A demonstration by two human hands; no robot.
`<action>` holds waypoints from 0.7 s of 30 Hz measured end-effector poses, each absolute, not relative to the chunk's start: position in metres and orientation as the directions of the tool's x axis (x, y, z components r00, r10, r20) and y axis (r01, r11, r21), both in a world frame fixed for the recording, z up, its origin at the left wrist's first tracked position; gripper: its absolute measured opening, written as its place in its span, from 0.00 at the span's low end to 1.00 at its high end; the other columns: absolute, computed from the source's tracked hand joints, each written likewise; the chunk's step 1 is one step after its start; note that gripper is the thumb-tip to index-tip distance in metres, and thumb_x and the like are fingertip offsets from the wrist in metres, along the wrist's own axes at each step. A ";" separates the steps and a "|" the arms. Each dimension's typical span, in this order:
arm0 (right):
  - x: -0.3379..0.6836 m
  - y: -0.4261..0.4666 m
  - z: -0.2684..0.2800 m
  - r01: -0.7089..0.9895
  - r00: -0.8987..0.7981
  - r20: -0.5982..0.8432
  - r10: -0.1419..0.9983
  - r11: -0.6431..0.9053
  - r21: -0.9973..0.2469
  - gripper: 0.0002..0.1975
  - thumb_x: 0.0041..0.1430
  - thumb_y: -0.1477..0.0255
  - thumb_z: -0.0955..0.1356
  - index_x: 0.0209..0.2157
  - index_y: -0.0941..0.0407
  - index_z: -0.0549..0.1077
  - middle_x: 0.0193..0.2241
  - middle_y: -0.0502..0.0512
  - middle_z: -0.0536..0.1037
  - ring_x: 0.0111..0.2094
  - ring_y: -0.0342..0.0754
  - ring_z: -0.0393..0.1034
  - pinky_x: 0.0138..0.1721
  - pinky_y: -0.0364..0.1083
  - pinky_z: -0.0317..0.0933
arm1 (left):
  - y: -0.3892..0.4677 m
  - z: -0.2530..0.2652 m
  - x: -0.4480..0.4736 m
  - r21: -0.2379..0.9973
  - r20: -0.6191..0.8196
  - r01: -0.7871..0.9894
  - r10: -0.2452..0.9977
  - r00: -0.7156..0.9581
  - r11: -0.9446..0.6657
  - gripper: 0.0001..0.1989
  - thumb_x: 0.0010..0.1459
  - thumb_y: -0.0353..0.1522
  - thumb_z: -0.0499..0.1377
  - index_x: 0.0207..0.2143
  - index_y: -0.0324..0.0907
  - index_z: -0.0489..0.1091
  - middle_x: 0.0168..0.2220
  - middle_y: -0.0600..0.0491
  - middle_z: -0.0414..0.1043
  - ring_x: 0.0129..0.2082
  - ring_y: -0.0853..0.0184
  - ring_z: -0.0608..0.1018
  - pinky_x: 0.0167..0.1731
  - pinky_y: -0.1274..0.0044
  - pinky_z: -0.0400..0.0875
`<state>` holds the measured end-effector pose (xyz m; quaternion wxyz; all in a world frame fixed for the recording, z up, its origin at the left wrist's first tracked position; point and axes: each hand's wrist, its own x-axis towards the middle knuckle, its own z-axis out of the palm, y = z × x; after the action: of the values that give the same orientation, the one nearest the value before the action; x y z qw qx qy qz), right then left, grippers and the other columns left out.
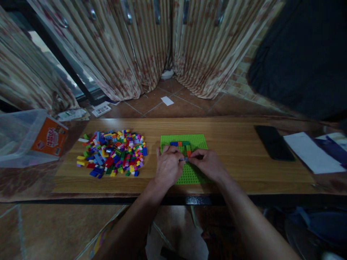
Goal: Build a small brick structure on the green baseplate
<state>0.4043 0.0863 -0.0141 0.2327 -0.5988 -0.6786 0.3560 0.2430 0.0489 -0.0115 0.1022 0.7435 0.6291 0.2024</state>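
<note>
A green studded baseplate lies on the table under both hands. Toy building bricks sit along its upper part: a blue brick, an orange brick and a dark green brick in a row, then an orange brick down the right side. My left hand is over the plate's left half, fingers bent, its tips at a small pale purple-grey brick. From the other side, my right hand pinches that same brick between thumb and finger. The left hand covers part of the plate and any bricks beneath it.
A heap of mixed loose bricks spreads over the left of the wooden table. Farther left, a clear plastic bin lies with an orange label. On the right are a black phone and a white paper sheet.
</note>
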 end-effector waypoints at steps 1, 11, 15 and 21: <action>0.404 0.087 -0.014 0.647 -0.168 -0.115 0.979 0.021 -0.762 0.05 0.49 0.69 0.70 0.27 0.55 0.79 0.25 0.52 0.80 0.26 0.46 0.71 0.31 0.46 0.61 | 0.049 -0.011 0.243 0.403 0.169 0.896 0.977 0.128 -0.187 0.03 0.55 0.31 0.63 0.33 0.47 0.77 0.41 0.54 0.75 0.47 0.59 0.70 0.53 0.59 0.56; 0.398 0.085 -0.015 0.672 -0.133 -0.109 0.985 0.009 -0.740 0.05 0.49 0.72 0.69 0.26 0.56 0.79 0.25 0.53 0.80 0.27 0.46 0.72 0.31 0.45 0.61 | 0.050 -0.009 0.246 0.361 0.132 0.916 0.982 0.134 -0.174 0.03 0.55 0.30 0.61 0.31 0.45 0.75 0.41 0.52 0.76 0.47 0.58 0.70 0.52 0.56 0.56; 0.396 0.086 -0.015 0.687 -0.132 -0.105 0.986 0.014 -0.726 0.04 0.49 0.74 0.69 0.26 0.56 0.78 0.27 0.53 0.81 0.28 0.47 0.73 0.33 0.46 0.62 | 0.050 -0.010 0.249 0.352 0.133 0.921 0.983 0.126 -0.166 0.03 0.55 0.30 0.60 0.30 0.44 0.75 0.38 0.51 0.76 0.47 0.57 0.70 0.52 0.55 0.56; 0.393 0.086 -0.015 0.711 -0.116 -0.109 0.987 0.006 -0.703 0.05 0.50 0.75 0.69 0.27 0.56 0.78 0.29 0.55 0.81 0.30 0.49 0.74 0.35 0.46 0.62 | 0.047 -0.013 0.250 0.360 0.148 0.922 0.984 0.095 -0.143 0.03 0.57 0.30 0.60 0.30 0.44 0.74 0.40 0.52 0.76 0.48 0.57 0.70 0.53 0.53 0.54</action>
<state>0.3931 0.0861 -0.0153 0.2161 -0.6287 -0.6754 0.3193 0.2495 0.0466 -0.0126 0.0876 0.7349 0.6485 0.1780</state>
